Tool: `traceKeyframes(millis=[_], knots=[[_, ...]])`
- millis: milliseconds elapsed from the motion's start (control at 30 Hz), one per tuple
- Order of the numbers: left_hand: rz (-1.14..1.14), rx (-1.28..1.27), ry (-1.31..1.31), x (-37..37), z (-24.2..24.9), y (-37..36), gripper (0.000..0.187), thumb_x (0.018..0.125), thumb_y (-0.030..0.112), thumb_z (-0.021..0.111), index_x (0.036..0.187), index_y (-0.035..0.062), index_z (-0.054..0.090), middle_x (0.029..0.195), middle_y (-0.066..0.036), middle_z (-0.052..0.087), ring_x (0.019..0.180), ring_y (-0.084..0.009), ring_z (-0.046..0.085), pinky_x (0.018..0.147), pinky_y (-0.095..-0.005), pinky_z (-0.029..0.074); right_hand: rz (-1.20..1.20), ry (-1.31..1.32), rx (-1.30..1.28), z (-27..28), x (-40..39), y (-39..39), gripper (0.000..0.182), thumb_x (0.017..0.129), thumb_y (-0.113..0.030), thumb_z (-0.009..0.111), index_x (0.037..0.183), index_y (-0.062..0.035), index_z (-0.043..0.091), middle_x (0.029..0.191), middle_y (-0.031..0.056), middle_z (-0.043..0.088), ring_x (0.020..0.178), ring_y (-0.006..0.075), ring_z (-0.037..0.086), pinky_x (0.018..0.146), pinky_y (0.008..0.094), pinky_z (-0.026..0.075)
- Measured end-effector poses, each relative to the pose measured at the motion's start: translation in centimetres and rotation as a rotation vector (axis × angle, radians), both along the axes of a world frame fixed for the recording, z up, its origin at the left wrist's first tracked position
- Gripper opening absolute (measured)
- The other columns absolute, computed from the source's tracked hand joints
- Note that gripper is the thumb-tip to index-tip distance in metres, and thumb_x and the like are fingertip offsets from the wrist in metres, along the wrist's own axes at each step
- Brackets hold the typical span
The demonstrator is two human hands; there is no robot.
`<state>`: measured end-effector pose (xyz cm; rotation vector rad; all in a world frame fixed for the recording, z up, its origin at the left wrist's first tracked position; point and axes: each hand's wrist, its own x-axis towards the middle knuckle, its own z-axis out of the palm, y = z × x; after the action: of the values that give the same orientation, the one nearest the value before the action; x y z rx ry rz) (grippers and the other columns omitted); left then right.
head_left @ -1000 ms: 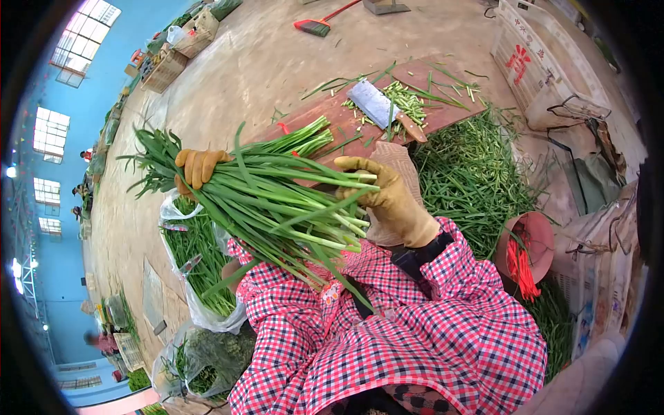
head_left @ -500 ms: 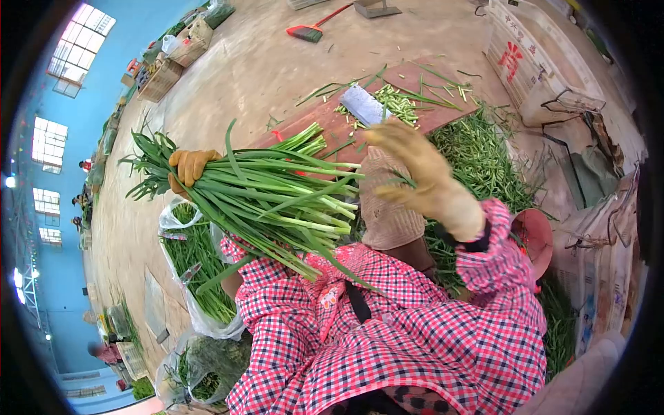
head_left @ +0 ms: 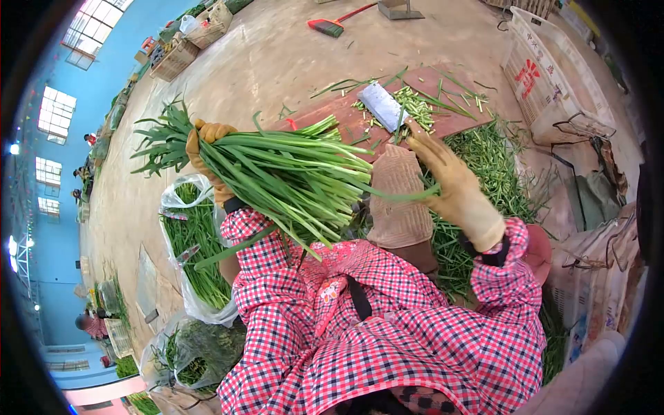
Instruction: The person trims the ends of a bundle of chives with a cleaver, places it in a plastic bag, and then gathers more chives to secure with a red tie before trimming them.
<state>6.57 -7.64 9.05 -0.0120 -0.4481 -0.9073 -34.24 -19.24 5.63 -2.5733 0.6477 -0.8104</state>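
Observation:
My left hand [head_left: 207,155], in a tan work glove, is closed around a bunch of garlic chives [head_left: 297,173], leafy tops to the left and pale cut ends to the right. One long leaf sticks out from the bunch and crosses in front of my right hand [head_left: 453,183]. That hand is gloved too, its fingers stretched out over my covered knee [head_left: 398,194]. Its fingertips are beside the near end of a cleaver [head_left: 382,105], whose broad blade lies flat on a reddish board [head_left: 311,114]. Chopped stem pieces [head_left: 417,107] lie by the blade.
A heap of green trimmings [head_left: 487,173] lies right of my knee. On the left stands a plastic bag of greens [head_left: 197,249]. A white crate [head_left: 553,83] is at the upper right, and a red broom [head_left: 332,26] lies on the floor beyond the board.
My right hand has gone from a blurred, spread pose to lying lower, fingers pointing at the cleaver. The bunch in my left hand has shifted slightly right and up. The view has tilted a little.

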Motion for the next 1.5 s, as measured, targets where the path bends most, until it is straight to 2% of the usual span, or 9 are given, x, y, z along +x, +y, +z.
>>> traceKeyframes(millis=[200,367,433,700,900,1167,1267,1367,1500], knots=[[0.198,0.349,-0.233,-2.1,0.7,-1.1,0.013,0.094,0.015,0.062,0.095,0.0025,0.058,0.064,0.006,0.035,0.054,-0.0073,0.033,0.054,-0.0237,0.034,0.223,-0.14,-0.487,2.8,7.7,2.1,0.079,0.066,-0.024,0.077,0.141,-0.016,0.051,0.149,0.0052,0.046,0.14,0.033,0.039,0.107,0.0488,0.041],[0.336,0.587,-0.419,-4.3,2.1,-0.7,0.014,0.095,0.017,0.061,0.095,0.0038,0.055,0.062,0.005,0.029,0.051,-0.0075,0.03,0.052,-0.0253,0.033,0.532,-0.039,-0.543,2.3,9.7,1.2,0.048,0.075,-0.02,0.065,0.123,-0.0154,0.062,0.143,0.001,0.05,0.14,0.0285,0.038,0.103,0.0465,0.042],[0.317,0.584,-0.438,-3.5,1.4,-0.1,0.018,0.094,0.021,0.061,0.096,0.0035,0.057,0.065,0.002,0.041,0.055,-0.0112,0.041,0.055,-0.026,0.04,0.666,0.036,-0.417,2.2,9.6,0.3,0.039,0.075,-0.02,0.066,0.113,-0.015,0.065,0.14,0.0002,0.052,0.14,0.0276,0.039,0.1,0.0456,0.043],[0.153,0.564,-0.282,-1.7,-0.4,0.0,0.02,0.093,0.026,0.064,0.088,0.0075,0.058,0.07,-0.001,0.053,0.063,-0.0158,0.053,0.057,-0.0284,0.048,0.657,0.185,-0.205,3.9,6.7,1.3,0.016,0.075,-0.022,0.069,0.088,-0.0123,0.065,0.088,0.0059,0.067,0.1,0.0252,0.061,0.079,0.0382,0.049],[0.073,0.547,-0.357,-2.4,-0.4,-1.7,0.019,0.094,0.024,0.064,0.082,0.0101,0.057,0.067,0.002,0.048,0.063,-0.0127,0.048,0.059,-0.0274,0.044,0.509,0.261,-0.183,3.7,5.2,1.7,0.016,0.071,-0.02,0.072,0.083,-0.0127,0.063,0.078,0.006,0.064,0.08,0.0279,0.063,0.065,0.0407,0.049],[0.198,0.605,-0.282,0.0,-0.4,-0.8,0.021,0.093,0.027,0.064,0.08,0.0104,0.058,0.074,-0.003,0.058,0.066,-0.0153,0.055,0.061,-0.0292,0.05,0.204,0.034,-0.03,-0.7,-3.1,-0.4,0.017,0.078,-0.014,0.069,0.092,-0.0058,0.062,0.075,0.0102,0.059,0.073,0.0306,0.062,0.067,0.0418,0.048],[0.237,0.643,-0.319,0.7,-0.8,0.0,0.022,0.094,0.03,0.061,0.084,0.0103,0.058,0.076,-0.006,0.059,0.065,-0.0164,0.057,0.062,-0.0303,0.051,-0.099,0.782,0.144,-3.1,-4.5,-1.2,0.023,0.086,-0.013,0.067,0.107,-0.0044,0.061,0.084,0.0116,0.065,0.083,0.0344,0.065,0.074,0.0438,0.051],[0.322,0.657,-0.374,-0.1,-0.7,-0.1,0.023,0.095,0.031,0.06,0.085,0.0105,0.058,0.076,-0.006,0.059,0.065,-0.0164,0.057,0.061,-0.0301,0.051,0.005,0.039,-0.229,-1.0,-2.6,-0.6,0.039,0.087,-0.025,0.068,0.12,-0.0065,0.061,0.094,0.0115,0.068,0.093,0.0301,0.067,0.079,0.0442,0.053],[0.082,0.615,-0.3,-1.0,-0.4,-0.5,0.021,0.095,0.029,0.061,0.084,0.011,0.059,0.075,-0.006,0.059,0.066,-0.017,0.058,0.062,-0.0308,0.051,0.153,-0.09,0.048,2.9,3.3,0.7,0.044,0.088,-0.028,0.065,0.128,-0.0107,0.059,0.102,0.013,0.069,0.098,0.0319,0.067,0.083,0.042,0.054]])
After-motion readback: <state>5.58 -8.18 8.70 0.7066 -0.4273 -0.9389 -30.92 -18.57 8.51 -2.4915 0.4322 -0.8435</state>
